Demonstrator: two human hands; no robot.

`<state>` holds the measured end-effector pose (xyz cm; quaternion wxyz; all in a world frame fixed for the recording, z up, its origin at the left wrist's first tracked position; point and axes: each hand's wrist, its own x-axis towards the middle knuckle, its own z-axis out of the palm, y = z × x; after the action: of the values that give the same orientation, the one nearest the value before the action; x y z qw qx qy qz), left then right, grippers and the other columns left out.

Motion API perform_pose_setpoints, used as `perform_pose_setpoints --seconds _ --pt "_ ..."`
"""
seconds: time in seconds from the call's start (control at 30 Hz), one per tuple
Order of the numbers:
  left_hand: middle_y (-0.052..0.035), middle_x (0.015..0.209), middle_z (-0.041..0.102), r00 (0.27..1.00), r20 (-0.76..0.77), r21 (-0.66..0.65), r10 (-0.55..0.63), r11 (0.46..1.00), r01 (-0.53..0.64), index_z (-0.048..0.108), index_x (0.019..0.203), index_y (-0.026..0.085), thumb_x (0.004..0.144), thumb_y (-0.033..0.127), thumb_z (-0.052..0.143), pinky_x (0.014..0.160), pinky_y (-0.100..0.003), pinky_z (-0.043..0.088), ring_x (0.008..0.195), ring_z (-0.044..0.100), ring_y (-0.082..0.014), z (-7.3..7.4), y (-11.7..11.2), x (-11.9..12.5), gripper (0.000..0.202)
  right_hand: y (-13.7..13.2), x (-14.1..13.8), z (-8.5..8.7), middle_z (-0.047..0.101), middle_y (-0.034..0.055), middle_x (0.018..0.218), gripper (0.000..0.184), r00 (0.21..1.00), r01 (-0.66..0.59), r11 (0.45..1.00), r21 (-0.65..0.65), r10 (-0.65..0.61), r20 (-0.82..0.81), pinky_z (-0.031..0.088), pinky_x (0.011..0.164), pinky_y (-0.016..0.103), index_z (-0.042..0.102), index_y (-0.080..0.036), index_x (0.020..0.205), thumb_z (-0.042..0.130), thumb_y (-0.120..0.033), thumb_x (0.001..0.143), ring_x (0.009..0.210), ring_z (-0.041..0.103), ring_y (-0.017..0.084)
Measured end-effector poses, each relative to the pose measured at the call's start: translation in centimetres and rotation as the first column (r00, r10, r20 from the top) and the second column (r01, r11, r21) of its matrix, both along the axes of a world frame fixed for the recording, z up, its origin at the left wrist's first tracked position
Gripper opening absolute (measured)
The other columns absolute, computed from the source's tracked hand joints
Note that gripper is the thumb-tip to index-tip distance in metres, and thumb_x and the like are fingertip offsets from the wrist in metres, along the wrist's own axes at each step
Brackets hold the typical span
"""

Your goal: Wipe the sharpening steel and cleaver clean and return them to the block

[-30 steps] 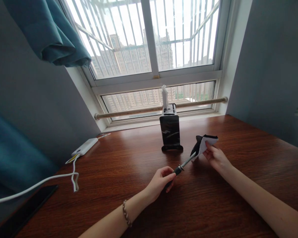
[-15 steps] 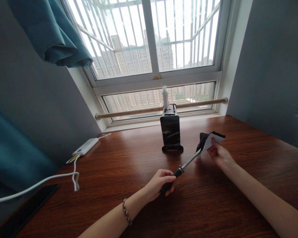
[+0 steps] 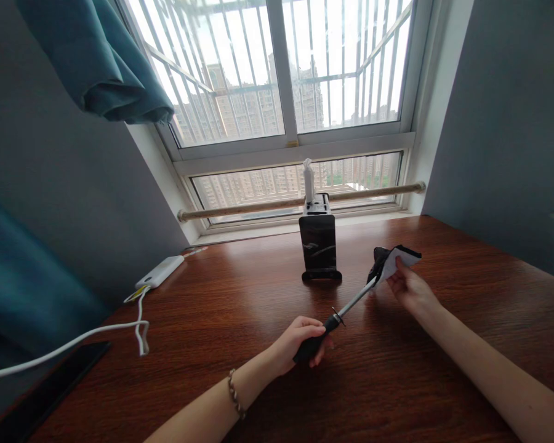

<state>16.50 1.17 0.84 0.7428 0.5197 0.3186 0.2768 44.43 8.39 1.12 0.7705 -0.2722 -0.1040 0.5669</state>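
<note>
My left hand (image 3: 301,344) is wrapped around the black handle of a rod-like tool (image 3: 314,347). A thin ring guard sits where the handle meets its straight silver shaft. The shaft slants up to the right, and its far end is hidden at a black-and-white folded piece (image 3: 394,263), perhaps cloth or a sleeve. My right hand (image 3: 409,285) pinches this piece by its white side, thumb on top. Both things are held just above the brown wooden table (image 3: 240,295). I cannot tell how shaft and piece are joined.
A black phone stand (image 3: 318,246) stands near the window, with a white-topped box (image 3: 316,203) behind it. At left lie a white power strip (image 3: 160,272), a white cable (image 3: 74,341) and a dark flat object (image 3: 50,391). A blue curtain (image 3: 106,74) hangs upper left.
Almost nothing differs. The view has shifted very slightly, and both hands keep their holds on the tool's handle and the folded piece.
</note>
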Motion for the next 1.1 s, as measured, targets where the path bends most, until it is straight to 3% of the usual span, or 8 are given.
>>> perform_pose_setpoints --seconds 0.3,0.53,0.67,0.8,0.97,1.1 --pt "-0.0017 0.039 0.051 1.000 -0.013 -0.006 0.025 1.000 -0.025 0.059 0.066 0.009 0.078 0.047 0.050 0.031 -0.018 0.027 0.031 0.041 -0.0082 0.6 -0.3 0.2 0.042 -0.1 -0.1 0.1 0.069 0.0009 0.074 0.009 1.000 0.008 1.000 0.003 -0.008 0.010 0.058 0.063 0.019 0.060 -0.016 0.085 0.057 -0.008 0.082 0.070 0.067 0.013" --pt "-0.0115 0.058 0.065 0.999 -0.029 -0.032 0.035 0.999 -0.035 0.054 0.070 0.011 0.074 0.041 0.055 0.038 -0.020 0.040 0.042 0.056 -0.0141 0.1 -0.2 0.3 0.031 -0.1 0.0 0.2 0.069 0.0012 0.075 0.008 1.000 0.007 1.000 0.009 -0.007 0.023 0.058 0.063 0.019 0.060 -0.016 0.082 0.062 -0.010 0.078 0.070 0.067 0.013" --pt "-0.0044 0.061 0.065 0.987 -0.026 0.033 0.159 0.987 -0.158 0.048 0.075 0.015 0.066 0.028 0.068 0.047 -0.023 0.048 0.049 0.057 -0.0123 -0.3 -0.3 0.4 0.026 -0.2 0.0 0.2 0.069 0.0005 0.076 0.009 0.999 0.019 1.000 0.011 -0.019 0.029 0.058 0.064 0.019 0.060 -0.017 0.080 0.065 -0.011 0.076 0.071 0.067 0.013" --pt "-0.0001 0.057 0.061 0.971 -0.043 0.078 0.236 0.970 -0.232 0.048 0.074 0.015 0.062 0.023 0.072 0.045 -0.022 0.048 0.048 0.055 -0.0109 -0.6 -0.4 0.8 0.028 -0.1 -0.1 0.0 0.068 0.0002 0.075 0.009 1.000 0.023 1.000 0.016 -0.023 0.019 0.058 0.064 0.020 0.059 -0.017 0.080 0.064 -0.011 0.077 0.071 0.066 0.013" --pt "0.0015 0.050 0.055 0.986 -0.021 0.039 0.168 0.985 -0.167 0.050 0.072 0.014 0.069 0.030 0.065 0.037 -0.020 0.042 0.040 0.048 -0.0093 -0.4 -0.3 0.5 0.022 0.0 -0.1 0.0 0.069 0.0002 0.076 0.007 1.000 0.017 1.000 0.022 -0.017 -0.001 0.058 0.065 0.020 0.060 -0.017 0.084 0.059 -0.010 0.081 0.071 0.066 0.012" --pt "-0.0014 0.046 0.053 0.998 0.007 -0.006 0.055 0.998 -0.055 0.054 0.067 0.012 0.074 0.038 0.056 0.035 -0.020 0.036 0.036 0.045 -0.0098 0.1 0.0 0.1 0.027 -0.1 0.0 0.4 0.069 0.0024 0.084 0.009 1.000 -0.003 0.999 0.045 0.003 -0.008 0.058 0.069 0.021 0.060 -0.016 0.089 0.054 -0.011 0.084 0.076 0.066 0.012"
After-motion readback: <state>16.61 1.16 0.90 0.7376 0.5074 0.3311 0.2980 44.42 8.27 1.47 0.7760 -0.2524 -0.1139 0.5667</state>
